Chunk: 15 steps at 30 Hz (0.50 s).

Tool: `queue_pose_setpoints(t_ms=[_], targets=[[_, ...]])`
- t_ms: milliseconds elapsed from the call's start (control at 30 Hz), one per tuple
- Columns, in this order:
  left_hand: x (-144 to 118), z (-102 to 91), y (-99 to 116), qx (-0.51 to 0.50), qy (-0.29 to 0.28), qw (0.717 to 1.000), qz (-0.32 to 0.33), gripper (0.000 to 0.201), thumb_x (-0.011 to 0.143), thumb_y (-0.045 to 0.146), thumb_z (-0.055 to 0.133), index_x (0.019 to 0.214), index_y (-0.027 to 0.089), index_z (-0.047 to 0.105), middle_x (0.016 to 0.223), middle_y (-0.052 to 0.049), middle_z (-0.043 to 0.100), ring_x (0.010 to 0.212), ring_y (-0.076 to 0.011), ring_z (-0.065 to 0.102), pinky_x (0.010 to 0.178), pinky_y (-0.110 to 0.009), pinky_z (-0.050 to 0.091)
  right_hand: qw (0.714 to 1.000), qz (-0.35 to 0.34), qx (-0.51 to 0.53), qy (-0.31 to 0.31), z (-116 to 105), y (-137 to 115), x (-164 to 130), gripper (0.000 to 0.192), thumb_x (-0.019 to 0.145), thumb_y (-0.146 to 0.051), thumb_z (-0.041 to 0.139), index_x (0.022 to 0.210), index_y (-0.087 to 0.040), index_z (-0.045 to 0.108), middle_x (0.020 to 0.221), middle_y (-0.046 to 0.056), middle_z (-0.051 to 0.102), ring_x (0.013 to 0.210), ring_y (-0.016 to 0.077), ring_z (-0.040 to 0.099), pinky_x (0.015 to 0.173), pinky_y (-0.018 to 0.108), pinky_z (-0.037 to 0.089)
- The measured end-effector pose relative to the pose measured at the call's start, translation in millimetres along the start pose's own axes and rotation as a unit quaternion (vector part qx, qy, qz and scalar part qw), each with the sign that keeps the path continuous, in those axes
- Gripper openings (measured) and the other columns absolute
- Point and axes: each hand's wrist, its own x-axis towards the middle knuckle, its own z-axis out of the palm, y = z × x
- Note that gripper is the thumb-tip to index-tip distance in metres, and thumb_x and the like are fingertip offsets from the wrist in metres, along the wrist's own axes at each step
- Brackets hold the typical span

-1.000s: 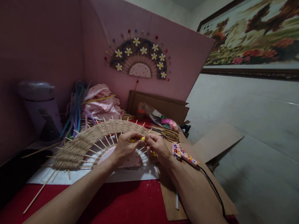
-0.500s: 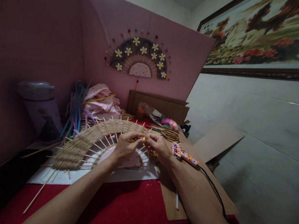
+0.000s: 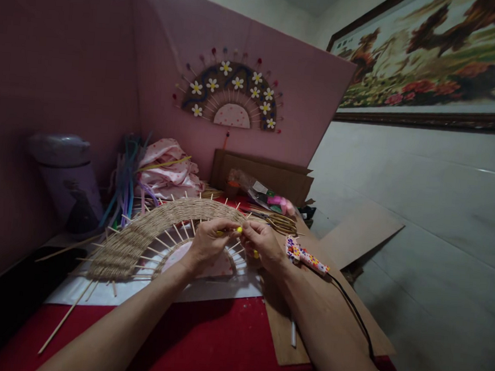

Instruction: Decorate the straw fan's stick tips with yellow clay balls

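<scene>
Two hands are pinching a small yellow bead at the rim of a woven fan.

The left hand (image 3: 208, 242) and right hand (image 3: 262, 245) are closing fingertips on the yellow bead (image 3: 238, 229), apparently seating it on a thin wooden stick; pushing it on needs steady alignment. The fan (image 3: 149, 232), rough coiled twine over radiating sticks, is lying flat on the red table (image 3: 201, 342).

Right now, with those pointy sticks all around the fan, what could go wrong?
The stick tips stick out of the woven fan near both the left hand and the right hand, so a finger might get poked. The tiny yellow bead pinched between the fingertips could slip and roll away.
</scene>
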Motion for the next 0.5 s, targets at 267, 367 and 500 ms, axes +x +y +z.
queue_pose_setpoints(t_ms=[267,367,500], targets=[[-0.4,-0.5,-1.9,0.011,-0.006,1.000,-0.014,0.010,0.073,0.023,0.068,0.081,0.018,0.071,0.075,-0.003,0.072,0.067,-0.0138,0.064,0.063,-0.023,0.050,1.000,-0.014,-0.015,-0.001,-0.5,-0.7,0.0,0.042,0.070,-0.054,0.069,0.063,-0.016,0.053,0.047,-0.006,0.045,0.035,0.0035,0.033,0.032,0.016,0.023],[0.2,-0.3,-1.4,-0.003,-0.003,1.000,-0.016,0.009,0.072,0.023,0.068,0.078,0.018,0.072,0.075,-0.004,0.073,0.067,-0.0141,0.065,0.062,-0.023,0.050,1.000,-0.007,-0.003,0.007,0.1,-0.5,-0.2,0.043,0.071,-0.056,0.067,0.063,-0.016,0.052,0.051,-0.005,0.047,0.036,0.0031,0.033,0.032,0.016,0.024],[0.1,0.3,-1.6,-0.011,0.008,1.000,-0.023,0.009,0.070,0.022,0.069,0.079,0.018,0.071,0.073,-0.002,0.073,0.065,-0.0135,0.065,0.060,-0.022,0.049,1.000,-0.007,-0.009,0.004,0.9,-1.3,-0.6,0.043,0.072,-0.057,0.065,0.063,-0.016,0.053,0.050,-0.006,0.046,0.035,0.0029,0.032,0.032,0.017,0.022]])
